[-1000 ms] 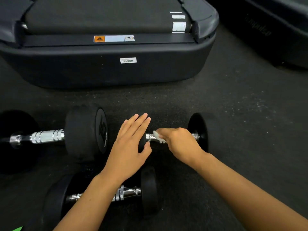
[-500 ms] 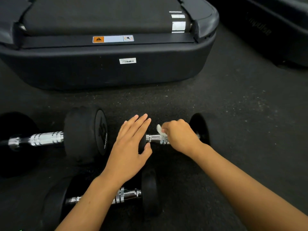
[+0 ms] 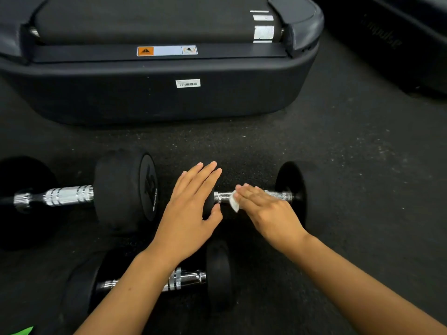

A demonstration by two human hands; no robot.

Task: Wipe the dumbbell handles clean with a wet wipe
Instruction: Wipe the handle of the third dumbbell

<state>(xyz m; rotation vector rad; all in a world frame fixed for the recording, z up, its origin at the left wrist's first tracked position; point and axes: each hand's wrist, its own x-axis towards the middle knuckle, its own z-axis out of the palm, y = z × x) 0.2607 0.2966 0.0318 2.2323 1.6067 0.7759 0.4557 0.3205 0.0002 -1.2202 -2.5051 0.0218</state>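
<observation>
Dumbbell in work (image 3: 302, 197): black, lying on its side on the floor, right of centre; right head fully seen, left head mostly hidden under the left hand.
Handle of same (image 3: 223, 196): chrome, knurled, running left to right; bare at its left end and again at the right collar, the middle covered by the right hand.
Wet wipe (image 3: 234, 202): small, white, crumpled; pressed onto the handle beneath the right fingers, one edge showing at the fingertips.
Right hand (image 3: 266, 211): laid flat over the handle, fingers straight and together, pointing left; presses the wipe down rather than curling round it.
Left hand (image 3: 191, 213): flat, fingers extended, palm resting on the left head of the same dumbbell; thumb reaching toward the handle; holds nothing.
Second dumbbell (image 3: 125, 189): larger, black, just beside the left hand on the left; chrome handle exposed, far head dark at the picture's edge.
Third dumbbell (image 3: 217, 274): black, nearest the person, partly crossed by the left forearm; chrome handle visible on both sides of the arm.
Floor (image 3: 350, 165): dark speckled rubber.
Treadmill (image 3: 157, 97): black base behind the dumbbells, with an orange-and-white warning label and a white barcode sticker.
Second machine (image 3: 399, 44): dark, upper right corner, lettering too dim to read.
Green scrap (image 3: 21, 331): bottom left corner, cannot tell what it is.
</observation>
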